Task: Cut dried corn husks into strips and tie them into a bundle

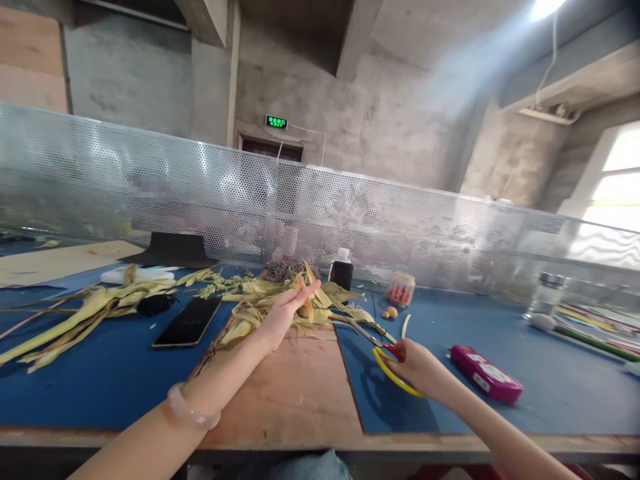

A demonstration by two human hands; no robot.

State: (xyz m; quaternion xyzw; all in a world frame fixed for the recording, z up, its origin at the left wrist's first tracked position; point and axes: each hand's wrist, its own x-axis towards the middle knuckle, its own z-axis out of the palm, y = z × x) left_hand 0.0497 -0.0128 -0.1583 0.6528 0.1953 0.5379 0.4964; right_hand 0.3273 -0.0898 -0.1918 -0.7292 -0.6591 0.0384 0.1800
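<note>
My left hand (pixel 284 312), with a pale bangle on its wrist, is closed on a dry yellow-brown husk piece (pixel 309 308) that sticks up past the fingers. Under and behind it lies a pile of dried husks (pixel 260 293) on a wooden board (pixel 290 393). On the right, my right hand (pixel 415 363) grips scissors (pixel 385 348) with red and yellow handles. Their blades reach left toward the pile, and I cannot tell whether the tips touch it. Part of the handle is hidden by my fingers.
A phone (pixel 189 323) and long dried stalks (pixel 85 320) lie on the left. A dark bottle (pixel 341 272), a jar (pixel 401 291) and small round brown pieces (pixel 390 312) stand behind. A magenta box (pixel 485 375) and a clear bottle (pixel 545 297) are right. Perforated metal screen (pixel 240 193) bounds the back.
</note>
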